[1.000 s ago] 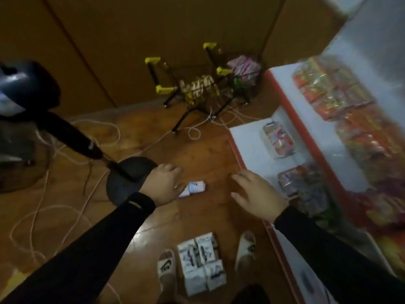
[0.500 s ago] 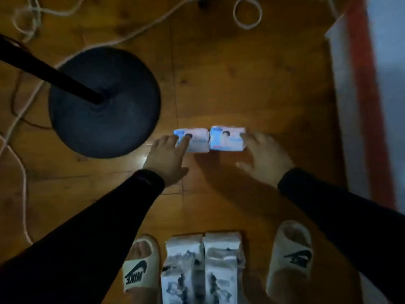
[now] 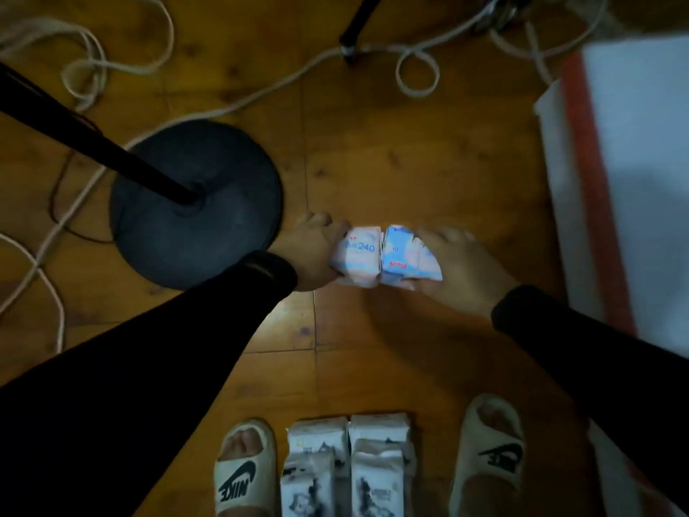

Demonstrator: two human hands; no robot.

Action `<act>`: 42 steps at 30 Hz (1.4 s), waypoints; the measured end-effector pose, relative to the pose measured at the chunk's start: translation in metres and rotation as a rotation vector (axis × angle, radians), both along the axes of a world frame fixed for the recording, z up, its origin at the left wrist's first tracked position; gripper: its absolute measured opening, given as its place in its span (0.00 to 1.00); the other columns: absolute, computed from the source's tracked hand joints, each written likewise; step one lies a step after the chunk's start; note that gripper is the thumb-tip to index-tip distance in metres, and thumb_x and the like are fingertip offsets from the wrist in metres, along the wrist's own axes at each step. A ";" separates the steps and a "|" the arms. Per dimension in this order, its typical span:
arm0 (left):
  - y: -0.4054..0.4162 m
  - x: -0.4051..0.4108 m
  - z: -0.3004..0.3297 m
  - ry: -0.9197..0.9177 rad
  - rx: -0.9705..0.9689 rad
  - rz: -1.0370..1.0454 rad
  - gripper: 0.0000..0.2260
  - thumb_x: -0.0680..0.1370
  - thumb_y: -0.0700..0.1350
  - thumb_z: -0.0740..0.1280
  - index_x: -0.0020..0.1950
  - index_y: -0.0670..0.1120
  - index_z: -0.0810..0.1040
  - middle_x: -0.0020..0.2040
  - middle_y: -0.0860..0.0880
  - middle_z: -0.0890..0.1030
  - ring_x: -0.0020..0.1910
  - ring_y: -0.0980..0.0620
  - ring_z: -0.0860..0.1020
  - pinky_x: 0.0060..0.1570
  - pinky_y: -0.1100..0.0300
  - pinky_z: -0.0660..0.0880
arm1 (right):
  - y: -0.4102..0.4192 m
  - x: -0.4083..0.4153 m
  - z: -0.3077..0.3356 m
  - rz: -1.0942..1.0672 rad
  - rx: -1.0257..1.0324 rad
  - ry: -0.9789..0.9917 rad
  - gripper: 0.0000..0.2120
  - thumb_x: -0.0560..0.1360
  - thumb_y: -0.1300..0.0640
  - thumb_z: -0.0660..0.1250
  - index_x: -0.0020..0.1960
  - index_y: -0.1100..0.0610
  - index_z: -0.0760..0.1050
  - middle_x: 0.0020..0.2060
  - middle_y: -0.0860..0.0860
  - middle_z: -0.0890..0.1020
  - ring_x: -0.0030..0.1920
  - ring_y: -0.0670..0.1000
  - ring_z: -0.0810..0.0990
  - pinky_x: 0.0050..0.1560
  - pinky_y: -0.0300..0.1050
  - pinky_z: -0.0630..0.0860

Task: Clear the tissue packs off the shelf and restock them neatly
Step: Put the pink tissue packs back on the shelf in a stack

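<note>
Left hand (image 3: 311, 251): gripped the pink pack (image 3: 356, 255), fingers curled round its far edge.
Right hand (image 3: 460, 270): gripped the blue pack (image 3: 404, 257), fingers curled over its top (thumb under the near edge).
Packs: side by side, touching, between the two hands above the floor (image 3: 391, 151); whether lifted or resting, could not tell.
Axis: each pack's long side ran away from the person, printed faces up.
White packs (image 3: 350, 464): stacked on the floor between the slippers (image 3: 244, 468), long sides pointing away too.
Stand base (image 3: 194, 203): just left of the left hand.
Shelf (image 3: 634, 173): at right, well apart from the packs.
</note>
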State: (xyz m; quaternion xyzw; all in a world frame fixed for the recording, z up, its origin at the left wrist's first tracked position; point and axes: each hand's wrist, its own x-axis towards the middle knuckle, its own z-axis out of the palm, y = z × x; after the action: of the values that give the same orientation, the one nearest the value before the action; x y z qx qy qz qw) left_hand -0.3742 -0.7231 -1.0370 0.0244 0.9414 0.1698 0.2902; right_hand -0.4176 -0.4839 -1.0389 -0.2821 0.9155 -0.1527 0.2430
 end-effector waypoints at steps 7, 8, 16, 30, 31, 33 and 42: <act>0.013 -0.070 0.328 0.230 -0.026 -0.336 0.27 0.70 0.56 0.71 0.65 0.50 0.69 0.60 0.48 0.70 0.60 0.47 0.69 0.58 0.55 0.66 | 0.028 -0.015 0.322 -0.149 -0.134 0.182 0.33 0.64 0.41 0.70 0.64 0.56 0.73 0.53 0.57 0.73 0.50 0.55 0.76 0.50 0.43 0.73; 0.017 -0.077 0.382 0.269 -0.023 -0.359 0.28 0.70 0.57 0.71 0.66 0.52 0.68 0.60 0.49 0.69 0.60 0.47 0.68 0.58 0.55 0.67 | 0.034 -0.013 0.373 -0.194 -0.149 0.227 0.32 0.64 0.40 0.69 0.64 0.55 0.72 0.54 0.55 0.72 0.51 0.52 0.75 0.50 0.41 0.71; 0.130 -0.068 0.769 0.674 0.116 -0.757 0.34 0.71 0.57 0.71 0.73 0.57 0.60 0.63 0.52 0.68 0.62 0.50 0.66 0.62 0.53 0.67 | 0.135 0.091 0.741 -0.502 -0.067 0.798 0.34 0.67 0.39 0.67 0.69 0.51 0.68 0.59 0.52 0.73 0.58 0.51 0.71 0.58 0.37 0.63; 0.478 0.101 1.004 0.956 0.342 -1.304 0.33 0.73 0.54 0.70 0.75 0.52 0.60 0.64 0.46 0.70 0.64 0.46 0.67 0.63 0.50 0.67 | 0.388 0.377 0.962 -0.988 0.309 1.028 0.33 0.72 0.47 0.70 0.73 0.53 0.64 0.64 0.53 0.70 0.64 0.50 0.64 0.60 0.31 0.54; 0.501 0.112 1.003 0.925 0.333 -1.322 0.33 0.73 0.54 0.71 0.75 0.52 0.60 0.64 0.46 0.70 0.64 0.46 0.67 0.63 0.50 0.67 | 0.405 0.389 0.960 -1.024 0.327 1.002 0.33 0.72 0.46 0.70 0.73 0.53 0.63 0.64 0.53 0.70 0.65 0.51 0.64 0.60 0.32 0.55; 0.543 0.126 0.995 0.865 0.331 -1.335 0.34 0.73 0.53 0.71 0.75 0.52 0.60 0.65 0.46 0.70 0.64 0.46 0.67 0.63 0.49 0.67 | 0.437 0.406 0.953 -1.070 0.360 0.971 0.34 0.72 0.44 0.69 0.73 0.53 0.63 0.64 0.53 0.70 0.65 0.53 0.67 0.63 0.36 0.58; 0.626 0.130 0.947 0.763 0.441 -1.296 0.32 0.74 0.47 0.69 0.75 0.54 0.59 0.75 0.48 0.58 0.74 0.48 0.55 0.70 0.53 0.58 | 0.508 0.419 0.915 -1.176 0.421 0.805 0.38 0.75 0.43 0.66 0.77 0.49 0.51 0.75 0.53 0.57 0.75 0.54 0.54 0.74 0.48 0.55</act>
State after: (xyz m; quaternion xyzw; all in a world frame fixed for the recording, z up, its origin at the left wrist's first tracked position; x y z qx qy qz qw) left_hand -0.2438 -0.0974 -0.0898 0.6827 0.7187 0.1294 -0.0235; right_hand 0.0013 0.0245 -0.1237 0.2728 0.9436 0.0365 -0.1841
